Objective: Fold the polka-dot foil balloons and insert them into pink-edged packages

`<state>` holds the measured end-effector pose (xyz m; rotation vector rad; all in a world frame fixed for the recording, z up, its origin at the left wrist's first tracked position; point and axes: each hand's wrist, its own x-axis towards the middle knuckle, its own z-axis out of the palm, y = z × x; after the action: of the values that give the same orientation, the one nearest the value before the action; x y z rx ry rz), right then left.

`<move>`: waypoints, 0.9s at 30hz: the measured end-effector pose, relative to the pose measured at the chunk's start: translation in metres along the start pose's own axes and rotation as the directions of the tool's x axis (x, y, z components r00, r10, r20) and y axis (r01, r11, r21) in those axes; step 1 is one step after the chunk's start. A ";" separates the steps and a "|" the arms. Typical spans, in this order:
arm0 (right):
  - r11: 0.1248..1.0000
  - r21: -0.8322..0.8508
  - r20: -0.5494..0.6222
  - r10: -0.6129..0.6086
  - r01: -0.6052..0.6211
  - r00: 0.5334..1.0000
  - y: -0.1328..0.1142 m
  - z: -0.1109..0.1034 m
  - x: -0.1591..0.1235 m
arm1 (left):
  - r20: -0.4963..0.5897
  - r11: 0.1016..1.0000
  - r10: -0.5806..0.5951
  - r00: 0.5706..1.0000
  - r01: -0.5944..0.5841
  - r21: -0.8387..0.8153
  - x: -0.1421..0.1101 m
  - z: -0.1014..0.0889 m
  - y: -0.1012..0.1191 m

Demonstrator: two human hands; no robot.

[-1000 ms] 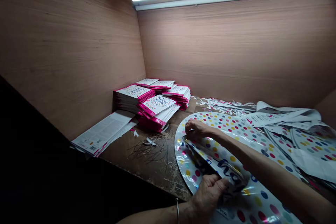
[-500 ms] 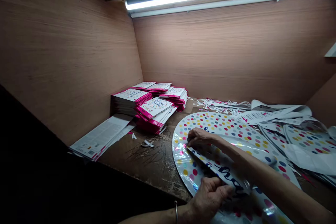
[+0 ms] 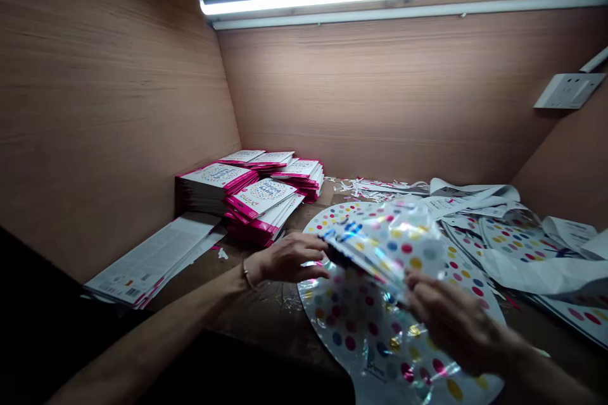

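Observation:
A flat, uninflated foil balloon (image 3: 349, 342) with coloured dots lies on the worktop before me. Above it, a folded dotted foil balloon (image 3: 403, 237) is lifted and partly blurred, its dark-edged fold slanting down to the right. My right hand (image 3: 451, 316) grips this folded piece at its right end, fingers closed on the foil. My left hand (image 3: 289, 257) is at the left end of the fold, thumb and fingers apart, fingertips at or very near its edge; contact is unclear. A bracelet circles the left wrist.
Stacked white-and-pink printed packets (image 3: 263, 196) stand at the back left. Flat printed cards (image 3: 152, 259) lie along the left panel. Paper scraps (image 3: 380, 190) gather at the back. More dotted foil balloons (image 3: 513, 240) and white strips (image 3: 546, 272) lie right. A socket (image 3: 570, 90) is on the wall.
The folded foil has been raised off the balloon beneath. My left hand now reaches in from the left, my right hand holds the right end; their arms no longer cross. The view has shifted right.

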<state>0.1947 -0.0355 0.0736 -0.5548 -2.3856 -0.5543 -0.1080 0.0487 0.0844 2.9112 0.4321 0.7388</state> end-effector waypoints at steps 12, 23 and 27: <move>0.908 0.353 0.336 0.102 -0.225 0.936 -0.040 0.024 0.013 | 0.388 0.953 -0.302 0.871 0.265 0.145 0.010 0.119 0.008; 0.697 -0.122 0.711 0.558 -0.707 0.427 0.102 0.120 -0.080 | 0.431 0.974 -0.211 0.877 0.226 0.017 0.007 0.103 0.012; 0.696 -0.100 0.685 0.567 -0.711 0.458 0.098 0.123 -0.087 | 0.373 0.999 0.020 0.927 -0.005 -0.040 0.007 0.100 0.045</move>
<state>0.2494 0.0857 -0.0467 -1.7259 -2.5123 0.3227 -0.0431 0.0043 0.0073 2.9219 0.3510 0.1759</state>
